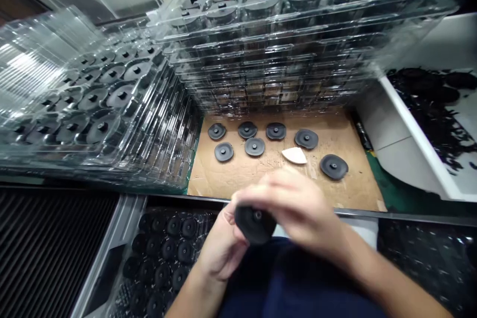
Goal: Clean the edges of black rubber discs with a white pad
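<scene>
A black round disc (255, 223) with a small raised hub at its centre is in front of my body, tilted toward me. My left hand (222, 246) grips its left edge, thumb and fingers closed around it. Over the top and right of the disc, my right hand (294, 203) is bent, its fingers pressed together at the upper rim; it is slightly blurred, and whatever lies under those fingers is hidden. Beyond my hands, several similar dark discs (254, 146) lie spread on a brown cardboard sheet (208, 179). Among them lies a pale, wedge-shaped piece (294, 155).
Tall stacks of clear plastic trays (261, 49) holding discs rise behind the cardboard, with more trays (112, 124) at the left. A white bin (413, 144) with black scraps stands right. Below left is another disc-filled tray (164, 258). A dark pen-like object (361, 131) lies beside the bin.
</scene>
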A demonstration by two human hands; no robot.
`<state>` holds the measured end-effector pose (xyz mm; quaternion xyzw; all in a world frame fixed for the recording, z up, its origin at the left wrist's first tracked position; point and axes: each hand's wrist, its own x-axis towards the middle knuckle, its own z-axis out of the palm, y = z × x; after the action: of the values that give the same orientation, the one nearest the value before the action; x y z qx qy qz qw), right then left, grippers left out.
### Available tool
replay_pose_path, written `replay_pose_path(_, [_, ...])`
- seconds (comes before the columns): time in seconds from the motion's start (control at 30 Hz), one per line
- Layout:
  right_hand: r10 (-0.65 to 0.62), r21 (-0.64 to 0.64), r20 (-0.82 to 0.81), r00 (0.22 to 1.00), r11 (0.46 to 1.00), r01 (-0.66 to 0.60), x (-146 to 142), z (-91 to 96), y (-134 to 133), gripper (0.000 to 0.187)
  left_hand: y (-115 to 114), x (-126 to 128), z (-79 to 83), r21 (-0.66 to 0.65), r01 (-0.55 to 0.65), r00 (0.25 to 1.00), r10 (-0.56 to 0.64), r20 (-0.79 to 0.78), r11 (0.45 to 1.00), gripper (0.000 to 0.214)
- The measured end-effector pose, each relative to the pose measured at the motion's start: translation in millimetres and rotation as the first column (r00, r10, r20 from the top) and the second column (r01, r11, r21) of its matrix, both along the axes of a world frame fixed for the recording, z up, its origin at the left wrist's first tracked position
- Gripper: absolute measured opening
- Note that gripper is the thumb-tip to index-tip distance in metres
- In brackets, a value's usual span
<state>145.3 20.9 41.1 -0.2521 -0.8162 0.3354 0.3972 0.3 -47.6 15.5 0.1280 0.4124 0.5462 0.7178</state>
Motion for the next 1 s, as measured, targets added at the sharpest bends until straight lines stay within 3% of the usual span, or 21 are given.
replay_pose_path(0.1, [-0.177, -0.284, 0.121, 0.977, 0.937, 0.205, 12.5, -39.2, 11.3, 0.022, -3.0, -3.1, 1.8, -0.003, -0.054, 0.995, 0.054, 0.087, 0.999, 0.057])
replay_pose_path(0.23, [-0.184, -0.337, 0.212, 0.960, 0.908, 0.248, 22.2, -98.4, 10.8, 0.023, -8.3, -9.1, 1.3, 0.046, -0.092, 0.988, 0.086, 0.131, 0.995, 0.054])
replay_pose_path(0.3, [-0.182, -0.348, 0.232, 0.956, 0.902, 0.256, 23.6, -108.6, 6.9, 0.021, -9.2, -9.5, 0.3, 0.059, -0.098, 0.986, 0.089, 0.142, 0.993, 0.053])
replay_pose_path(0.37, [-0.228, -0.351, 0.232, 0.946, 0.887, 0.300, 23.1, -96.6, 3.6, 0.022, -8.2, -7.7, -0.2, 0.051, -0.103, 0.985, 0.094, 0.147, 0.993, 0.053])
replay_pose_path(0.5, [-0.355, -0.301, 0.137, 0.925, 0.874, 0.380, 12.1, -31.3, -5.1, 0.023, -1.6, -1.7, 0.3, 0.022, -0.130, 0.982, 0.125, 0.142, 0.991, 0.055])
replay_pose_path(0.6, [-0.183, -0.077, -0.042, 0.982, 0.981, 0.180, -1.6, 4.9, -13.9, 0.025, 4.5, -1.0, -0.5, -0.015, -0.116, 0.987, 0.117, 0.109, 0.993, 0.053])
replay_pose_path(0.67, [-0.020, -0.066, -0.019, 1.000, 0.998, 0.019, -8.2, 12.1, -15.4, 0.023, 7.9, -2.1, -2.6, -0.027, -0.114, 0.990, 0.116, 0.075, 0.993, 0.053])
replay_pose_path(0.73, [0.078, -0.149, 0.076, 0.994, 0.987, -0.066, -12.9, 10.9, -11.9, 0.020, 10.9, -2.0, -5.1, -0.045, -0.124, 0.991, 0.126, 0.049, 0.991, 0.053])
replay_pose_path(0.8, [0.047, -0.141, 0.138, 0.989, 0.990, -0.027, -17.6, 7.1, -6.1, 0.020, 14.0, 0.0, -6.4, -0.079, -0.112, 0.993, 0.115, 0.034, 0.991, 0.053])
replay_pose_path(0.9, [-0.079, 0.021, 0.052, 0.996, 0.997, 0.078, -21.5, 2.7, -1.1, 0.023, 19.7, 2.7, -4.8, -0.101, -0.096, 0.994, 0.100, 0.037, 0.990, 0.047])
replay_pose_path(1.0, [0.038, -0.017, 0.031, 0.999, 0.999, -0.037, -11.5, 0.8, -1.9, 0.022, 25.2, -0.2, -2.9, -0.089, -0.100, 0.991, 0.107, 0.076, 0.991, 0.046])
